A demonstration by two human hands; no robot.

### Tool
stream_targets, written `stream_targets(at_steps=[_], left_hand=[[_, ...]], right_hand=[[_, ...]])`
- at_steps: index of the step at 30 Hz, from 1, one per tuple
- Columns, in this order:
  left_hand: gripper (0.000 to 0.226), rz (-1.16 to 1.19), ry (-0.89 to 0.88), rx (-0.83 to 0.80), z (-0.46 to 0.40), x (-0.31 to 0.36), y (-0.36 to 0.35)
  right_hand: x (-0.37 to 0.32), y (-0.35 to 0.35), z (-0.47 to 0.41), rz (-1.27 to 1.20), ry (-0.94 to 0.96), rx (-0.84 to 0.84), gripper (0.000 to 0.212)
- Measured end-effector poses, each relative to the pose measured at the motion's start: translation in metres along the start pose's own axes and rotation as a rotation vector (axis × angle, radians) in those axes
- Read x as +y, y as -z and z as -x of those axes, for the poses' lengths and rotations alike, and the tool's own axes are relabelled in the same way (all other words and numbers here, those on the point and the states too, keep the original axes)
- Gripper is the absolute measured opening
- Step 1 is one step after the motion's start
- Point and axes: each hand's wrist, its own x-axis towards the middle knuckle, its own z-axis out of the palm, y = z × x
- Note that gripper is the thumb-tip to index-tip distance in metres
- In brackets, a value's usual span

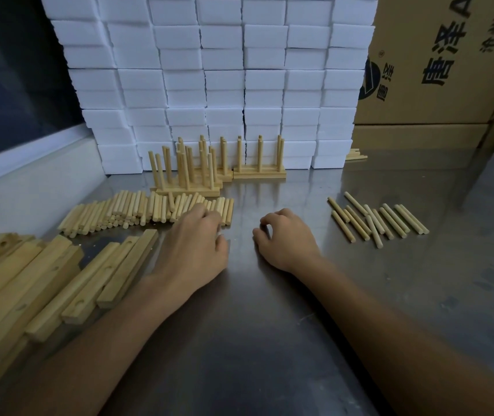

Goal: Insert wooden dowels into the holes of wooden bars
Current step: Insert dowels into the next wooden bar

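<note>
Head view shows the left hand (193, 244) lying on the steel table (269, 310) with its fingertips reaching into the right end of the big dowel pile (137, 211); the fingers are curled down among the sticks, but whether they pinch one cannot be told, since the knuckles hide the tips. That pile lies straight ahead of and to the left of this hand, touching it, and most of its dowels have their long axis running away from the person, roughly in line with the reaching fingers. The right hand (284, 238) rests on the table just beside the left, loosely curled with nothing in it. A smaller scatter of dowels (381, 219) lies well to its right, their long axes slanting from far-left to near-right. The undrilled-looking stock, a stack of wooden bars (44, 283) with holes showing in several, sits at the near left, beside the left forearm; the left hand is clearly the nearer one to both bars and main pile. Finished bars with upright dowels (203, 166) stand at the back, against a wall of white foam blocks (209, 70), with a cardboard box (444, 61) at the far right. My judgement is that the next move is picking a dowel with the left hand, and it turns on closing across a stick's width, not its length.
</note>
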Motion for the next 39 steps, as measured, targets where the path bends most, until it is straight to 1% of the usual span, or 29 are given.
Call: stream_targets(at_steps=[1, 2, 4, 5, 7, 9, 10, 12, 15, 17, 19, 23, 25, 29, 31, 33, 36, 37, 39], left_hand=[[0.011, 0.030, -0.012, 0.010, -0.001, -0.001, 0.001], [0.014, 0.013, -0.026, 0.005, -0.001, -0.002, 0.002], [0.022, -0.107, -0.005, -0.060, -0.002, -0.009, 0.000], [0.025, -0.148, 0.041, -0.105, -0.002, -0.012, 0.000], [0.024, -0.146, 0.115, -0.160, -0.001, -0.016, -0.001], [0.019, -0.139, 0.106, -0.176, -0.001, -0.017, -0.004], [0.019, -0.125, 0.089, -0.167, 0.000, -0.017, -0.005], [0.024, -0.043, 0.062, -0.085, 0.000, -0.017, -0.004], [0.034, 0.170, 0.017, 0.066, -0.004, -0.014, -0.001], [0.037, 0.309, 0.007, 0.083, -0.005, -0.011, -0.001], [0.037, 0.368, -0.035, 0.054, -0.001, -0.011, -0.003], [0.033, 0.344, -0.111, 0.063, 0.009, -0.015, -0.008], [0.029, 0.375, -0.106, 0.073, 0.010, -0.015, -0.009], [0.009, 0.410, -0.080, 0.165, 0.009, -0.016, -0.008], [0.011, 0.399, -0.107, 0.205, 0.008, -0.016, -0.006], [0.007, 0.395, -0.119, 0.200, 0.007, -0.017, -0.007], [0.027, 0.365, -0.108, 0.187, 0.009, -0.015, -0.008], [0.030, 0.342, -0.109, 0.197, 0.010, -0.015, -0.008], [0.027, 0.288, -0.142, 0.206, 0.010, -0.014, -0.006]], right_hand=[[0.000, 0.000, 0.000, 0.001, -0.002, 0.002, 0.031], [0.000, 0.000, 0.000, 0.002, -0.002, 0.003, 0.031], [0.000, 0.000, 0.000, 0.001, -0.002, 0.004, 0.032], [0.000, 0.000, 0.000, 0.000, -0.003, 0.003, 0.032], [-0.001, 0.000, 0.000, -0.002, 0.000, 0.000, 0.032], [-0.001, 0.001, 0.000, -0.002, 0.003, -0.003, 0.032], [-0.001, 0.001, 0.000, 0.000, 0.002, -0.003, 0.032], [0.000, 0.001, 0.001, 0.002, 0.003, -0.003, 0.032], [0.000, 0.001, 0.001, 0.002, 0.004, -0.003, 0.032], [0.000, 0.001, 0.000, 0.005, 0.004, -0.007, 0.032], [0.000, 0.001, 0.000, 0.007, 0.003, -0.005, 0.033], [-0.001, 0.000, 0.001, 0.010, -0.002, 0.003, 0.033], [-0.001, 0.001, 0.001, 0.009, -0.002, 0.005, 0.033], [-0.001, 0.001, 0.001, 0.010, 0.007, -0.002, 0.034], [-0.001, 0.001, 0.001, 0.010, 0.006, -0.002, 0.034], [0.000, 0.001, 0.001, 0.008, 0.005, -0.002, 0.034], [-0.001, 0.002, 0.001, 0.008, 0.007, 0.000, 0.033], [-0.001, 0.002, 0.001, 0.009, 0.007, 0.000, 0.033], [-0.001, 0.002, 0.002, 0.007, 0.004, 0.000, 0.033]])
